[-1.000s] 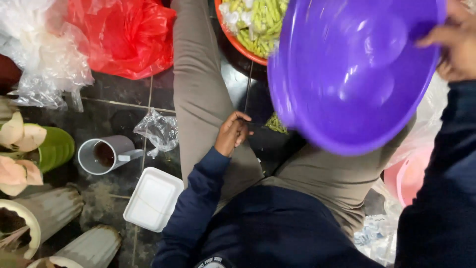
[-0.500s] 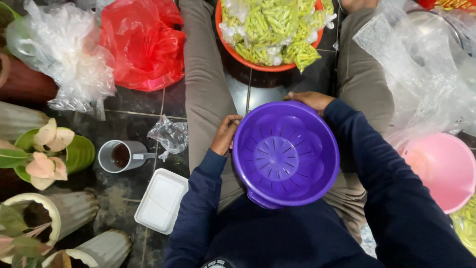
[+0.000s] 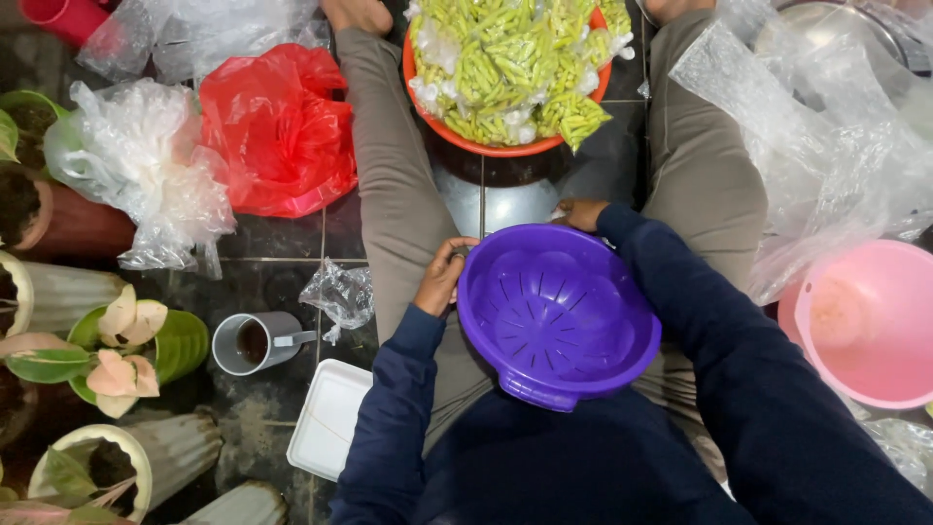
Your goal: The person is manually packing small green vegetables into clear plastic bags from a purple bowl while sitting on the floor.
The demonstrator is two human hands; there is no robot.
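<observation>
Seated on a dark tiled floor, purple colander resting in the lap between both knees. Left hand curled against its left rim, gripping the edge. Right hand at the far rim, fingers mostly hidden; grip impossible to tell. Just beyond, orange basin heaped with green chillies. Pink bowl to the right, grey mug and white tray to the left.

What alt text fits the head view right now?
Seated person holds a purple colander on their lap, left hand and right hand at its rim; an orange bowl of green pods sits between their legs.
</observation>
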